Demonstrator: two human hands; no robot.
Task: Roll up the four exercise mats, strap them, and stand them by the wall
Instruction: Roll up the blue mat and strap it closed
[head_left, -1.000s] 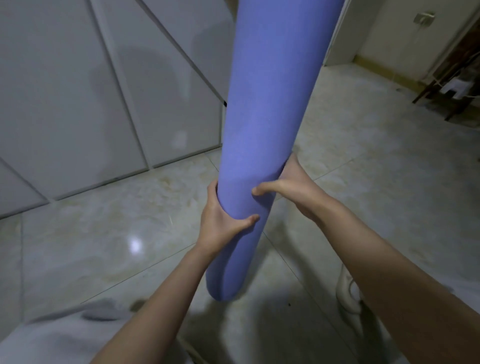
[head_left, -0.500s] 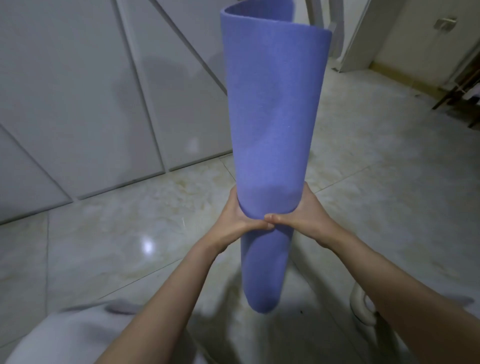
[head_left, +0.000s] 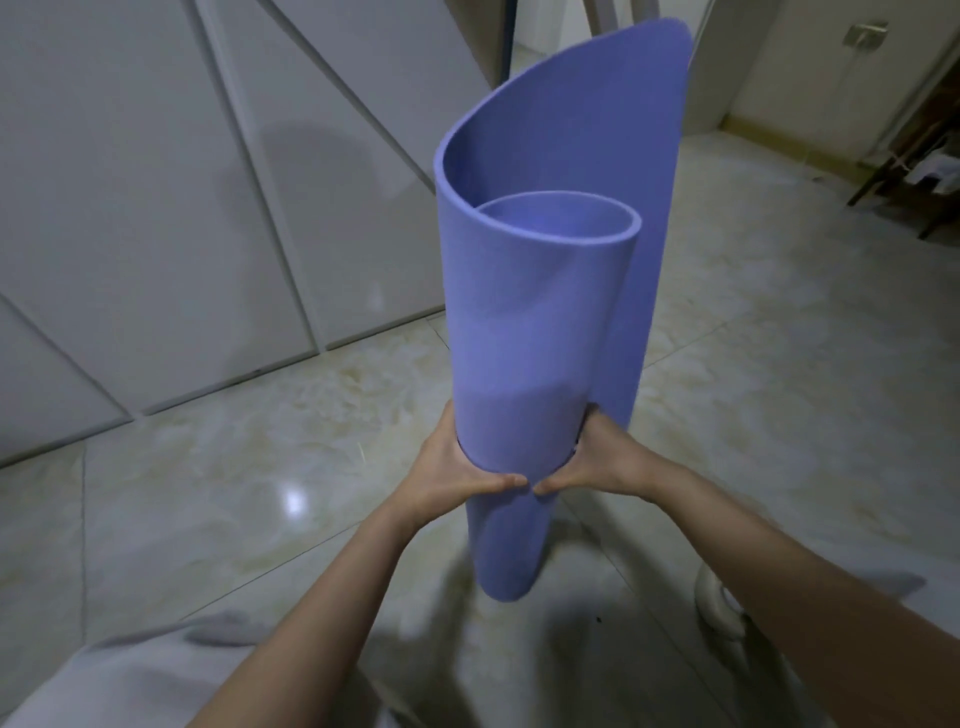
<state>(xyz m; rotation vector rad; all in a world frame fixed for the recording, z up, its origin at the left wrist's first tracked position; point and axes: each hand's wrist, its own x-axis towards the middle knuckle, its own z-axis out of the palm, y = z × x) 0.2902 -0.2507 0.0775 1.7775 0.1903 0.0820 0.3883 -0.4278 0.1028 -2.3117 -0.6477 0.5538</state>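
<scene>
A blue-violet exercise mat (head_left: 530, 332), loosely rolled, stands upright in the middle of the view with its lower end near the tiled floor. Its top shows an open spiral, and the outer flap stands loose and tall at the right. My left hand (head_left: 457, 467) grips the roll from the left and my right hand (head_left: 602, 462) grips it from the right, at about a third of its height. The two thumbs nearly meet on the front. No strap shows on the mat. No other mats are in view.
A pale panelled wall (head_left: 182, 208) runs along the left and back. Glossy marble floor tiles (head_left: 260, 467) lie all around. A wooden rack with cloths (head_left: 924, 150) stands far right. A white shoe (head_left: 722, 608) sits by my right forearm.
The mat has come lower and its top is now in view, with the roll loosened and the outer flap sprung open. Both hands have slid together so the thumbs nearly touch.
</scene>
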